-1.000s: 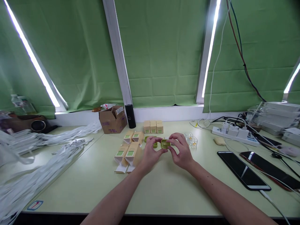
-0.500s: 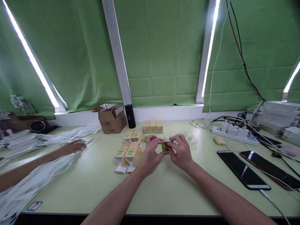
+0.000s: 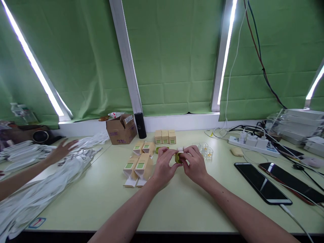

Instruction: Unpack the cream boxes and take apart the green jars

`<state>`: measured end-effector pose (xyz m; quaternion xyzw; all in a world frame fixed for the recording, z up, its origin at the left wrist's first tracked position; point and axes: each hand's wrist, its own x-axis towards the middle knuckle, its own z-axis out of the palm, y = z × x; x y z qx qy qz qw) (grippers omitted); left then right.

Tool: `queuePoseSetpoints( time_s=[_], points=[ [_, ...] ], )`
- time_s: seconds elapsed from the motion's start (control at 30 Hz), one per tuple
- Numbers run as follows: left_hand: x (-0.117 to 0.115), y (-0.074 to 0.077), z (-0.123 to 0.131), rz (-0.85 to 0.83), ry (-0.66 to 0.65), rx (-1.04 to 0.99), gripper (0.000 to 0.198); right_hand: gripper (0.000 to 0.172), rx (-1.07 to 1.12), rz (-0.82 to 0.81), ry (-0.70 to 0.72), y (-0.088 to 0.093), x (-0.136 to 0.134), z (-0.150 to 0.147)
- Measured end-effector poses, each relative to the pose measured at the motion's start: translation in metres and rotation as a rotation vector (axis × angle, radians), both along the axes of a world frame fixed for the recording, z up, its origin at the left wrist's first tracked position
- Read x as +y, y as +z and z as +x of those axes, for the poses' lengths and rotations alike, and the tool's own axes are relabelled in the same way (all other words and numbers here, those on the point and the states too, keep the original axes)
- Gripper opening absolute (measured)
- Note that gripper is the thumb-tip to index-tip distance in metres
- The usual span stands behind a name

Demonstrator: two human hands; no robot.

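My left hand point(image 3: 164, 166) and my right hand point(image 3: 195, 164) meet over the middle of the pale green table point(image 3: 162, 202), both pinched on a small green case point(image 3: 178, 157) held between their fingertips. A small white piece point(image 3: 180, 148) shows just above the case. Another green case point(image 3: 159, 150) lies behind my left hand. Several tan cartons with green labels point(image 3: 138, 164) lie on their sides to the left, and three upright cartons point(image 3: 165, 136) stand in a row behind.
Small clear cups point(image 3: 207, 150) sit right of my hands. Two phones point(image 3: 263, 184) and a power strip point(image 3: 253, 143) with cables lie at the right. A cardboard box point(image 3: 122, 129) and black cylinder point(image 3: 140, 125) stand at the back. Another person's hand point(image 3: 60, 150) reaches over white bags point(image 3: 37, 179) at left.
My hands have closed in together on the green case and turned it on edge. The other person's arm came in at left and has moved back over the bags.
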<state>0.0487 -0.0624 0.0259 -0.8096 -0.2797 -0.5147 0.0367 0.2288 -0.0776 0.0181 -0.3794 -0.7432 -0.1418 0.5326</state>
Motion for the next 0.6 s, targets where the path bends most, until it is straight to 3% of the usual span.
queuePoseSetpoints(
  time_s=[0.6],
  points=[
    [0.0028, -0.0001, 0.0017, -0.022, 0.036, -0.059, 0.034, 0.022, -0.019, 0.062, -0.018, -0.0001, 0.0011, -0.0018]
  ],
)
